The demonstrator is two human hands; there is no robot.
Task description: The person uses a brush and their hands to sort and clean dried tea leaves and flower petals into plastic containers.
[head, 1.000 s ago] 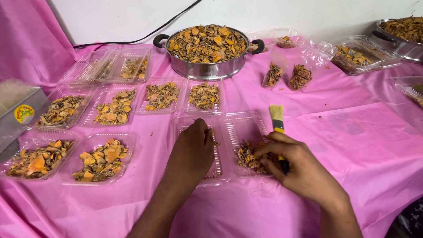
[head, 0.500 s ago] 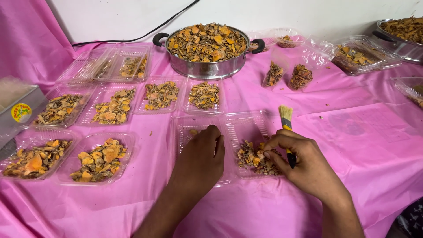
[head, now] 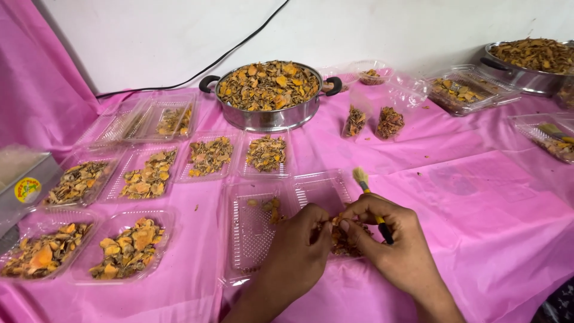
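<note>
Left hand pinching chips | right hand gripping brush, fingers on chips | chips judged light, brittle: lift by edges | open clamshell flimsy.

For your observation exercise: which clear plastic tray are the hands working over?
The open hinged tray nearest the person; both hands meet over its right half.

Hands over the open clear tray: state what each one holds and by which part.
The right hand holds a small brush by its dark handle, bristles pointing away. Both hands pinch dried orange-brown pieces at the fingertips; the left hand's exact grip is hidden.
</note>
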